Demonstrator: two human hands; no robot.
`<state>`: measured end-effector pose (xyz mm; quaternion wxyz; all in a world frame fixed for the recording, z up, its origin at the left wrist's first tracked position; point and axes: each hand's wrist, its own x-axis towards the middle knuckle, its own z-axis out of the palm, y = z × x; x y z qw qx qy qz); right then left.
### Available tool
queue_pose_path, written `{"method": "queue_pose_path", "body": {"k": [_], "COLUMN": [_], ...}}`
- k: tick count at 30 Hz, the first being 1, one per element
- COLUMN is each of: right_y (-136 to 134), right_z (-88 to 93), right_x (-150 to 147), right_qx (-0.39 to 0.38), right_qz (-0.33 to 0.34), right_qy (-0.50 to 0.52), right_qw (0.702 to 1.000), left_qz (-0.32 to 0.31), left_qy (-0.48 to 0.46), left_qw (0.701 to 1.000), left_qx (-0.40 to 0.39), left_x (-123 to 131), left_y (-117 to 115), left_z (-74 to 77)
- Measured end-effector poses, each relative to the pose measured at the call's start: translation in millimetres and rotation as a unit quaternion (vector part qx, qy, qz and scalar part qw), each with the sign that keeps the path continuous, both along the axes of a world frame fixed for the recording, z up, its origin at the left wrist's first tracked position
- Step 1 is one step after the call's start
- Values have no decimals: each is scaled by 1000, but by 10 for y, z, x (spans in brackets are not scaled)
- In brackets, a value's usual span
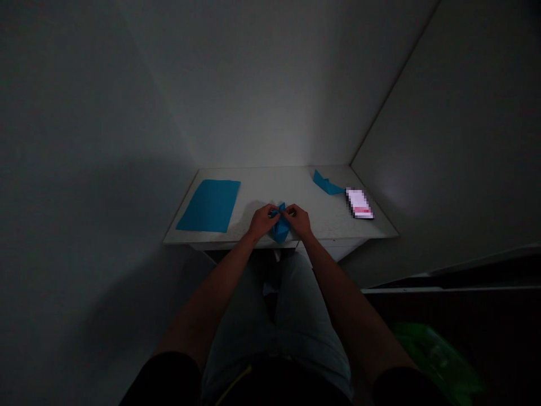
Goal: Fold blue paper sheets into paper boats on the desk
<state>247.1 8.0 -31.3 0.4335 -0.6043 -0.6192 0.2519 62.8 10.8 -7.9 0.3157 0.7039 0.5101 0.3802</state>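
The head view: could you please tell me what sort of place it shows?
Probably an indoor room corner: a white table, plain walls behind and beside it, a blue sheet on top.

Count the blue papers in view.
3: a flat sheet at left, perhaps with more beneath; a folded piece in the left hand and right hand; a folded boat by the phone.

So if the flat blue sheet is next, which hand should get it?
Probably the left hand: it is closer to the flat blue sheet, which lies on its side of the table. The right hand would have to reach across. Both seem to pinch the folded blue paper.
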Motion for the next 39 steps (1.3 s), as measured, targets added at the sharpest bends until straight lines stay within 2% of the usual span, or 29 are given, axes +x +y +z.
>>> {"method": "queue_pose_path", "body": {"k": [7, 11, 16, 21, 27, 32, 39], "right_y": [-60, -92, -102, -89, -72, -80, -52], "right_z": [67, 114, 127, 86, 87, 103, 46], "right_x": [1, -2, -20, -5, 25, 26, 28], "right_qx": [-10, -23, -45, -33, 3, 22, 55], "right_qz": [49, 70, 55, 57, 82, 78, 25], "right_qy": [4, -16, -55, -29, 68, 109, 126], "right_qw": [999, 997, 996, 997, 994, 991, 990], "left_qz": [15, 52, 82, 117, 152, 170, 89], "left_qy": [65, 68, 15, -28, 25, 60, 81], "left_qw": [998, 996, 995, 993, 988, 983, 992], "left_qx": [5, 33, 45, 21, 12, 29, 36], "left_x": [-49, -48, -10, -2, -61, -74, -30], "left_y": [93, 125, 113, 106, 126, 47, -190], "left_z": [0, 41, 193, 405, 568, 516, 262]}}
